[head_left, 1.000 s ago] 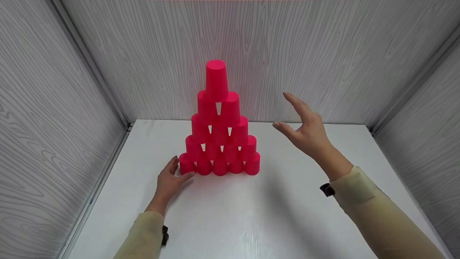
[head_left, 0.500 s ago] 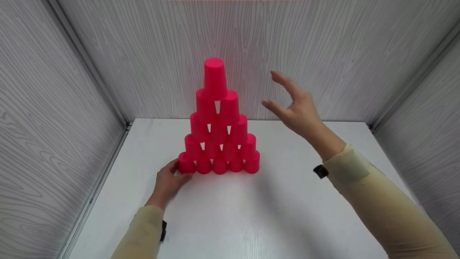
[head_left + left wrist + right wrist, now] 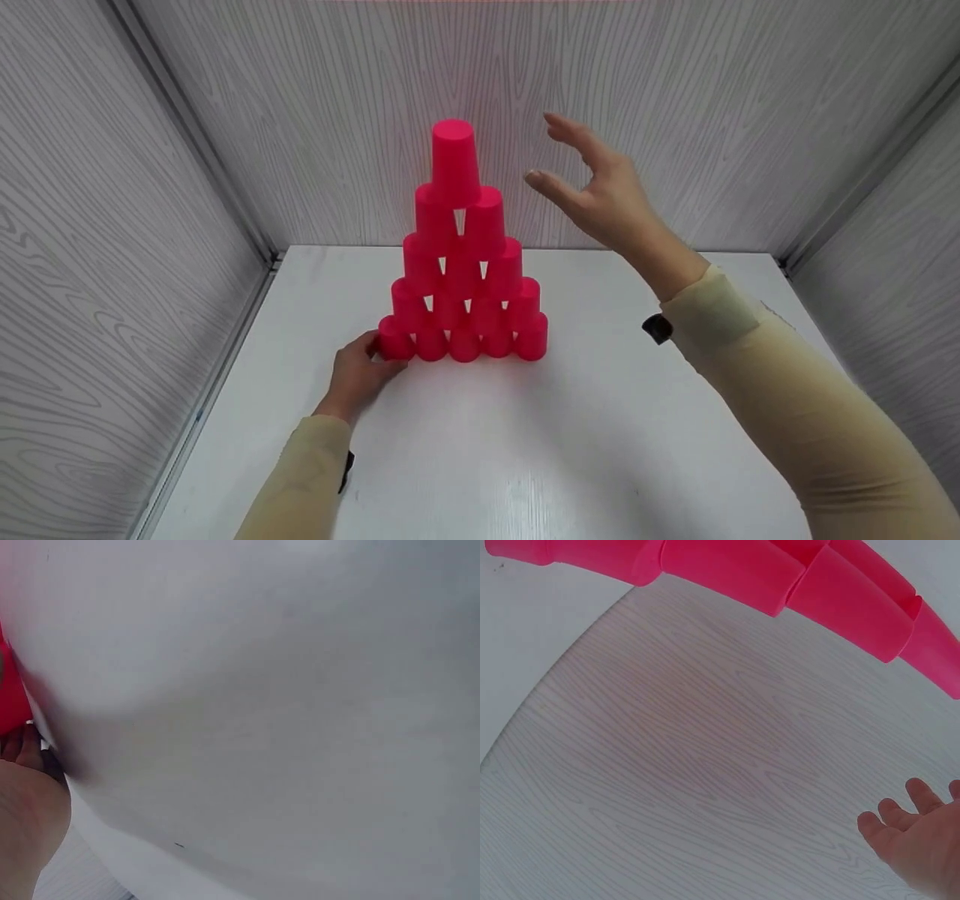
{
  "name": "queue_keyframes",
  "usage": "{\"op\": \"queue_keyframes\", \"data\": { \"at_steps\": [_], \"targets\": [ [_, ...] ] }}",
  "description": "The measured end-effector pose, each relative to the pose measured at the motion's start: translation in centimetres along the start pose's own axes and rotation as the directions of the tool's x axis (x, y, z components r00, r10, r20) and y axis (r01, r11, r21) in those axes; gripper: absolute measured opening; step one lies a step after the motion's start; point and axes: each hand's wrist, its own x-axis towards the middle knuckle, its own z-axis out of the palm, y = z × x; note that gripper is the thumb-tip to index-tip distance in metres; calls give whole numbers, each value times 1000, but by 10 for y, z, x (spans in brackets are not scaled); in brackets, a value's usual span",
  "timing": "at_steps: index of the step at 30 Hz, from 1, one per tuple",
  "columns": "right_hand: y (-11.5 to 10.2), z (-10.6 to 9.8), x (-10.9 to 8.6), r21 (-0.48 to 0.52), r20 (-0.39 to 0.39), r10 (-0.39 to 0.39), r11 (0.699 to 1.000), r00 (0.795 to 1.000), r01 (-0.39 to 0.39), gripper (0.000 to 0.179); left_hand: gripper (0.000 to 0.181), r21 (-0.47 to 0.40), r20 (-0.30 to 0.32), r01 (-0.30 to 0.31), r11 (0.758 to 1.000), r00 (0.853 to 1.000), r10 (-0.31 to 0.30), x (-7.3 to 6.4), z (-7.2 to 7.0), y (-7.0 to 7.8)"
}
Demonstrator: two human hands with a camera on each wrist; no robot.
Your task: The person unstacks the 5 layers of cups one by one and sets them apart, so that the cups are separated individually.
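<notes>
Cups (image 3: pixel 463 279), pink and upside down, tower just right of the left hand (image 3: pixel 361 373), its thumb and fingers curled round the bottom corner cup (image 3: pixel 395 340); up higher hangs the right hand (image 3: pixel 606 193), fingers and thumb spread apart, the top cup (image 3: pixel 455 163) near, to its left.

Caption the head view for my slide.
Pink cup pyramid: left hand around bottom-left cup, right hand open near top cup.

Fifteen pink cups (image 3: pixel 463 277), stacked five, four, three, two, one from 6 o'clock up to 12. One left hand (image 3: pixel 358 375) between 7 and 8 o'clock, one right hand (image 3: pixel 609 193) at 2. Two sleeves (image 3: pixel 787 397); two black wrist pieces (image 3: pixel 658 328). Three wood-grain walls (image 3: pixel 337 97). One white tabletop (image 3: pixel 465 450).
</notes>
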Motion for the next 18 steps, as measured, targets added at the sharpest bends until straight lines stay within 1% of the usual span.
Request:
{"op": "queue_keyframes", "data": {
  "at_steps": [3, 5, 9, 14, 18],
  "targets": [
    [-7, 4, 9, 39, 32, 9, 999, 999, -10, 77, 77, -2, -3, -17, 1000, 1000, 17, 0, -1, -1],
    [-13, 8, 15, 66, 64, 12, 998, 998, -16, 78, 77, 2, -7, -22, 1000, 1000, 22, 0, -2, -2],
    [-24, 17, 29, 108, 124, 28, 993, 992, -41, 80, 80, 3, -15, 2, 1000, 1000, -2, 0, -1, -3],
    [-34, 30, 45, 155, 156, 27, 987, 987, -51, 80, 81, -23, -15, 19, 1000, 1000, -19, -3, 0, -2],
    [-40, 39, 52, 203, 167, 28, 977, 986, -62, 79, 80, -32, -12, 17, 999, 1000, -17, -4, 1, -1]
  ]
}}
